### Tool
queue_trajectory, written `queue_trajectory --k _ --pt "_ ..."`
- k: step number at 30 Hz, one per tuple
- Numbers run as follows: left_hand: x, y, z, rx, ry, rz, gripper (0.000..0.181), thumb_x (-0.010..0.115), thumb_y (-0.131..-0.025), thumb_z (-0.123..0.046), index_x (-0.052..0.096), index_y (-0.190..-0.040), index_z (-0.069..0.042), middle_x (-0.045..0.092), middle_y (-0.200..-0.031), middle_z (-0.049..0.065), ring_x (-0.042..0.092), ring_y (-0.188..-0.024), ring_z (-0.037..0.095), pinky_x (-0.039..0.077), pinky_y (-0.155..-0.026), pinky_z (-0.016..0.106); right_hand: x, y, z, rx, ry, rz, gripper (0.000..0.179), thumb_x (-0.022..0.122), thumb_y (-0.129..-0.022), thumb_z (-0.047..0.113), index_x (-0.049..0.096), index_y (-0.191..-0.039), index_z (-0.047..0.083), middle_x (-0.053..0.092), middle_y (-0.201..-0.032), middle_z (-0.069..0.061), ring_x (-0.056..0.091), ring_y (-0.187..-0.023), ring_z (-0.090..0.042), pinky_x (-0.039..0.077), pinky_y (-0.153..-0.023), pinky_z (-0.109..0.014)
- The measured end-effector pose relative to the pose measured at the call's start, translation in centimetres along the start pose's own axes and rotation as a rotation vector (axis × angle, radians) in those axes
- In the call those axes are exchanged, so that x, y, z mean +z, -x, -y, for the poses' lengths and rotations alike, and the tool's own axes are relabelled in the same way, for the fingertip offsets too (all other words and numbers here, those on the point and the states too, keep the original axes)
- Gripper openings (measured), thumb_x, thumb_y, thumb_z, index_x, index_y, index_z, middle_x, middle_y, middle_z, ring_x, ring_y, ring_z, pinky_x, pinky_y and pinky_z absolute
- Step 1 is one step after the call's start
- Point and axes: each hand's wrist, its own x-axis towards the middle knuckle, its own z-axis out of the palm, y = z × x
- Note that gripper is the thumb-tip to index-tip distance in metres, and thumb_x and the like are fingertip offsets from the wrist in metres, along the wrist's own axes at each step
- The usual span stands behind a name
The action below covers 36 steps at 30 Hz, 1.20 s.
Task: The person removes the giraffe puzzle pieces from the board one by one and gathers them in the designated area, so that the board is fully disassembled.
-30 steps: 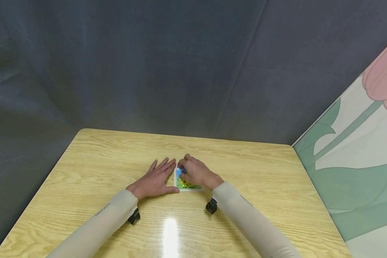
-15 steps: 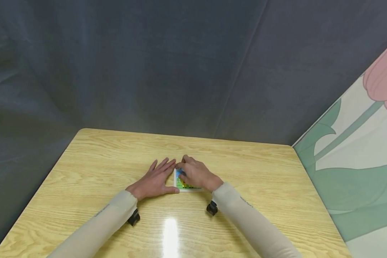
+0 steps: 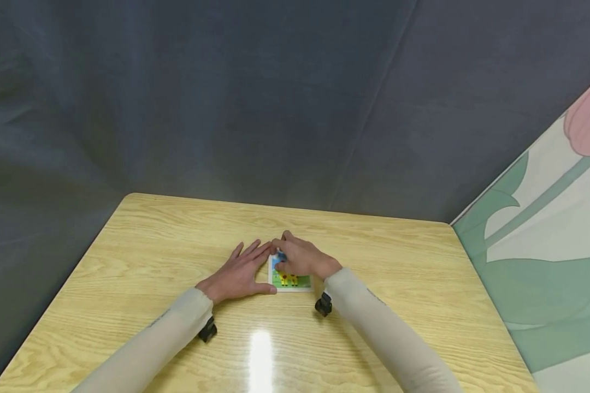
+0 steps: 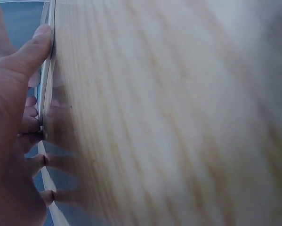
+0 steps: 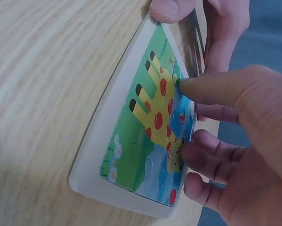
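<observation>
A jigsaw puzzle (image 5: 155,122) shows a yellow giraffe with red spots on green grass under a blue sky. It lies in a white-rimmed tray (image 3: 290,290) in the middle of the table. My left hand (image 3: 236,277) rests with spread fingers along the tray's left side, its thumb on the near left corner. Over the upper left of the picture, my right hand (image 3: 302,259) is bent, thumb and fingers pinching about a blue puzzle piece (image 5: 182,110) with a small red figure. Its other fingertips (image 5: 191,153) lie at the tray's far edge. The hand hides the upper right in the head view.
The tray lies on a light wood-grain table (image 3: 177,224). A dark curtain (image 3: 226,109) hangs beyond the far edge, and a flower-patterned panel (image 3: 546,262) stands at the right. Small black wrist cameras (image 3: 323,304) sit under both sleeves.
My right fingers shift slightly at the upper left of the picture, so more of the giraffe shows now. The left hand stays in place. The head view shifts a little.
</observation>
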Motion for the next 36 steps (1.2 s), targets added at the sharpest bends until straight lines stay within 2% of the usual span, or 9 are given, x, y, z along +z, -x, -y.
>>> queue_trajectory --k 10,17,25,32,36 --pt "-0.2 0.1 -0.2 0.0 0.003 -0.005 0.104 0.067 -0.096 -0.068 0.021 -0.172 -0.014 0.016 -0.182 0.004 0.007 -0.17 0.034 0.003 -0.134 0.068 0.1 -0.1 0.0 -0.015 -0.081 -0.028 0.022 0.073 -0.102 0.017 0.064 -0.121 0.013 0.057 -0.123 -0.007 0.056 -0.096 -0.018 0.054 -0.091 -0.04" --pt "-0.1 0.1 -0.2 -0.004 0.009 -0.005 0.105 0.068 -0.096 -0.067 0.02 -0.172 -0.015 0.016 -0.182 0.006 0.008 -0.17 0.034 0.003 -0.134 0.068 0.7 -0.2 -0.5 -0.026 -0.149 -0.076 0.027 0.071 -0.102 0.013 0.066 -0.128 0.008 0.062 -0.122 -0.009 0.059 -0.103 -0.019 0.055 -0.099 -0.042" --pt "-0.2 0.1 -0.3 -0.008 0.01 0.0 0.104 0.068 -0.096 -0.066 0.02 -0.172 -0.014 0.016 -0.182 0.006 0.008 -0.17 0.035 0.004 -0.134 0.068 0.8 -0.1 -0.6 -0.031 -0.239 -0.142 0.014 0.065 -0.104 0.005 0.069 -0.118 0.009 0.064 -0.113 -0.008 0.057 -0.094 -0.016 0.053 -0.088 -0.035" --pt "-0.1 0.1 -0.3 -0.01 0.013 0.001 0.104 0.069 -0.096 -0.067 0.022 -0.172 -0.013 0.018 -0.181 0.006 0.008 -0.17 0.034 0.004 -0.135 0.067 0.0 0.4 -0.3 0.004 -0.372 -0.131 0.014 0.059 -0.107 0.004 0.071 -0.113 0.009 0.068 -0.105 -0.007 0.058 -0.082 -0.014 0.05 -0.071 -0.026" --pt "-0.1 0.1 -0.3 -0.014 0.002 0.0 0.104 0.069 -0.095 -0.068 0.026 -0.17 -0.009 0.019 -0.181 0.007 0.009 -0.17 0.034 0.005 -0.135 0.066 -0.4 0.8 -0.7 -0.003 -0.403 -0.131 0.013 0.059 -0.106 0.004 0.07 -0.111 0.008 0.069 -0.103 -0.008 0.056 -0.078 -0.013 0.048 -0.068 -0.023"
